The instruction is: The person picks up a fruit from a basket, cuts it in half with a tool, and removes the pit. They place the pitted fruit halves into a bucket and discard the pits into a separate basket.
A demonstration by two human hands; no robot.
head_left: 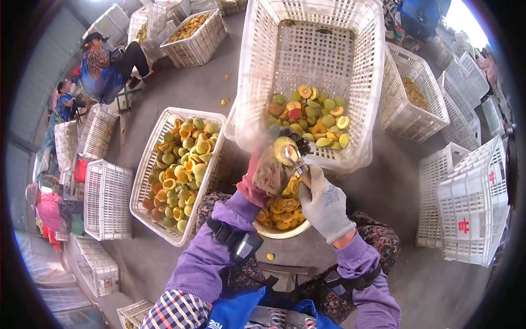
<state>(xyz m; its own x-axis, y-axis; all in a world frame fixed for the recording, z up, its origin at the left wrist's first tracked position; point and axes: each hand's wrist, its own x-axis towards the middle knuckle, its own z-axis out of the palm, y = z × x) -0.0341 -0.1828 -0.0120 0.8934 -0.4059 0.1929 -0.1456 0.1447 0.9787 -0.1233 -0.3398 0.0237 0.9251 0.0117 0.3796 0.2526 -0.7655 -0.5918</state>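
Observation:
My left hand, in a worn, dirty glove, is closed around a halved yellow peach with its cut face turned up. My right hand, in a pale grey glove, grips a metal pitting spoon, whose tip is at the peach's cut face. Just below both hands is a round tub filled with yellow-orange pieces, partly hidden by the gloves. Beyond them, a big white crate holds whole and halved peaches at its near end. At left, another white crate is heaped with hollowed peach halves.
White crates stand around: a filled one at back left, one at right, and stacked ones further right. Co-workers sit at far left. A small yellow piece lies on the floor before me.

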